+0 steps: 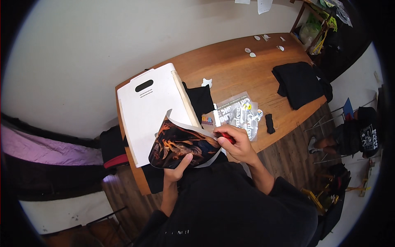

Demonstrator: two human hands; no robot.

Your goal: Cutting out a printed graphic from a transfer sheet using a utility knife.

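Observation:
My left hand (177,169) grips the lower edge of a curled printed sheet (181,144) with a dark picture in orange and black tones and a white back. My right hand (239,144) is closed on a red-handled tool (225,136), scissors or a cutter, whose end meets the sheet's right edge. Both hands hover over the near edge of a wooden table (238,61). Just beyond the sheet lies a large white board (148,107) with a handle slot.
Clear printed film sheets (238,113) and a small black item (269,123) lie right of the hands. Folded black cloth (300,84) sits at the table's far right, another black cloth (200,101) beside the board. Small white cutouts (263,39) dot the far end. A person (358,136) sits at right.

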